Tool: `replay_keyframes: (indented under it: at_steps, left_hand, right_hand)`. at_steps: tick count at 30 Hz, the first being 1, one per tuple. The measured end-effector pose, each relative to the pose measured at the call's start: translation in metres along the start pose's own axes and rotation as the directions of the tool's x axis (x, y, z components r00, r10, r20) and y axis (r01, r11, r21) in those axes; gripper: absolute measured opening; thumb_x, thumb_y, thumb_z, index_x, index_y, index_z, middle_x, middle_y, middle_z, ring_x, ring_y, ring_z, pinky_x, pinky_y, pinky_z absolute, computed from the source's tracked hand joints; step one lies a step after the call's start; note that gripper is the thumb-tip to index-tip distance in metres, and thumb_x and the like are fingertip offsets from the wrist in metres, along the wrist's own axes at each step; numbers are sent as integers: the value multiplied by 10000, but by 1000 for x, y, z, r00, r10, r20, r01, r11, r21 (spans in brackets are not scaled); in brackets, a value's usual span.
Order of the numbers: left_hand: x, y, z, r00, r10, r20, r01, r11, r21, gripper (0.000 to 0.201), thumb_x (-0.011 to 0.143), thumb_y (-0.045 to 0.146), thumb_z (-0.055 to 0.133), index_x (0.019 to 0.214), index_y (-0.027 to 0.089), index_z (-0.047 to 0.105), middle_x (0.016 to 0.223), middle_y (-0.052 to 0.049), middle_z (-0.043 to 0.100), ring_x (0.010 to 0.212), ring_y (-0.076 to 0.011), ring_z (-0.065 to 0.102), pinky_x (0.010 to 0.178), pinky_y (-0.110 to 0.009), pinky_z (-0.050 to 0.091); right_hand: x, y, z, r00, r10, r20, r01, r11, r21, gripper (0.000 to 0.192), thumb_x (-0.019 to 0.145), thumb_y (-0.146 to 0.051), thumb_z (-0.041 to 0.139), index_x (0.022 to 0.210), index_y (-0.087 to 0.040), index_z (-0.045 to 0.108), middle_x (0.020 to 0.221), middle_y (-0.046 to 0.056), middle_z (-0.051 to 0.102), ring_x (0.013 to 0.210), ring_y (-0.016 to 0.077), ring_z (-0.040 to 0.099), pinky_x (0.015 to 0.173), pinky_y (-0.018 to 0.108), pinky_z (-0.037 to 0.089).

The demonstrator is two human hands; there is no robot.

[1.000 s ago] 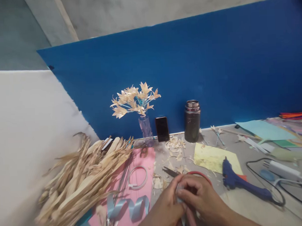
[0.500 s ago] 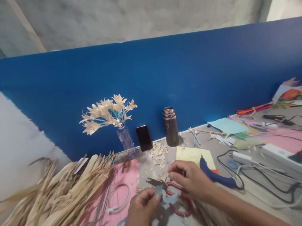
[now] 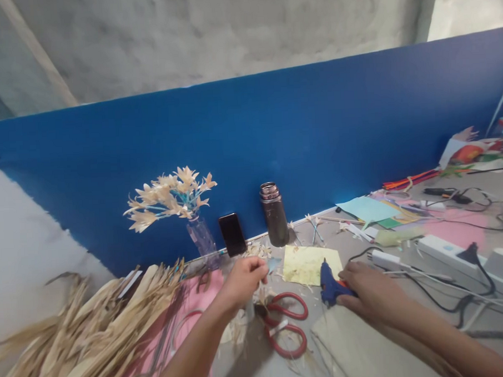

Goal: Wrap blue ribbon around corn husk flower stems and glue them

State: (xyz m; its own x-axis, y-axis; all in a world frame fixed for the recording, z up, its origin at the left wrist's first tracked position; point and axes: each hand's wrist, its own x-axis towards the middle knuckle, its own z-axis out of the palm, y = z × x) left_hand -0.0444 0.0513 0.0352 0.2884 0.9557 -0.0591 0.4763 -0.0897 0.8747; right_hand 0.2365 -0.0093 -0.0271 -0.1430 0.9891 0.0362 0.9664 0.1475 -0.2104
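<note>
Left hand pinching a blue scrap, right hand closing on the glue gun

At your far left the heap of dried husk strips [image 3: 87,334] spills toward your left forearm, so a careless sweep may drag strips across the pink sheet [image 3: 190,302]. Your left hand [image 3: 245,277] is pressed together, pinching a small pale-blue piece [image 3: 273,263] at its fingertips just in front of the phone [image 3: 232,234] and the glass vase of husk flowers [image 3: 201,238]; a push forward may tip either. The red-handled scissors [image 3: 284,323] lie open below that hand, blades near your wrist. Your right hand [image 3: 368,294] is curled over the blue glue gun [image 3: 328,282], which rests on the yellow paper [image 3: 308,264]; its nozzle may burn fingers or drip, and its cord [image 3: 409,276] may snag.
</note>
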Motion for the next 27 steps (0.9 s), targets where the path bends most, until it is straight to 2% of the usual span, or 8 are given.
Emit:
replay_keyframes:
  at_steps: [4, 7, 9, 12, 14, 21, 24, 27]
  left_hand:
    - [69, 17, 35, 996, 29, 80, -37, 994, 99, 213, 813, 272, 618, 657, 133, 659, 549, 5, 578, 474, -86, 356, 473, -233, 232]
    - [104, 25, 69, 988, 25, 153, -47, 988, 145, 241, 873, 339, 636, 831, 109, 694, 748, -45, 680, 547, -106, 489, 517, -243, 381]
    - [119, 28, 89, 982, 23, 187, -54, 985, 161, 278, 917, 366, 622, 1063, 132, 660, 992, -65, 685, 749, -154, 626, 661, -306, 526]
    - [132, 30, 109, 976, 20, 215, -59, 983, 172, 343, 930, 383, 611, 1194, 164, 627, 1221, -67, 626, 1029, -261, 636, 853, -421, 560]
    - [138, 29, 114, 973, 10, 230, -53, 981, 184, 343, 926, 394, 611, 1178, 164, 648, 1249, -53, 620, 1065, -300, 621, 883, -429, 551]
    - [145, 20, 110, 954, -66, 294, -10, 968, 251, 340, 936, 353, 611, 1216, 160, 605, 1184, -88, 640, 963, -217, 655, 805, -402, 575]
    - [148, 16, 109, 960, -61, 273, -11, 967, 254, 308, 936, 355, 614, 1162, 146, 624, 1076, -67, 667, 858, -185, 664, 730, -355, 580]
    - [158, 15, 103, 981, -32, 190, -16, 969, 245, 278, 942, 353, 605, 1116, 138, 634, 1014, -54, 672, 800, -163, 658, 686, -324, 574]
  right_hand:
    - [3, 0, 5, 1000, 16, -14, -15, 999, 47, 235, 845, -337, 576, 914, -152, 703, 992, 154, 671, 987, 325, 602, 733, 354, 371]
    - [3, 3, 10, 999, 15, -39, -11, 996, 84, 224, 834, -329, 587, 918, -156, 702, 994, 145, 671, 977, 310, 598, 743, 349, 368]
    - [3, 3, 13, 999, 27, -44, -22, 995, 101, 221, 834, -320, 584, 923, -155, 701, 1004, 144, 670, 973, 307, 597, 748, 348, 370]
    - [4, 2, 14, 998, 59, -21, -56, 989, 134, 213, 828, -299, 592, 934, -147, 698, 1023, 148, 671, 963, 301, 600, 761, 346, 378]
    - [4, 3, 11, 998, 64, -7, -62, 985, 163, 207, 837, -293, 597, 941, -143, 695, 1037, 152, 671, 958, 297, 604, 777, 346, 385]
    - [-2, 17, -4, 998, 56, -42, -49, 988, 147, 180, 880, -284, 593, 937, -141, 684, 1001, 157, 681, 930, 302, 611, 769, 350, 383]
    - [-3, 20, -3, 999, 37, -38, -31, 988, 153, 164, 879, -265, 591, 945, -142, 677, 997, 150, 680, 921, 290, 612, 772, 342, 383]
    - [-3, 19, 0, 999, 28, -22, -24, 987, 158, 177, 884, -254, 579, 974, -136, 675, 1028, 159, 672, 952, 294, 606, 788, 340, 385]
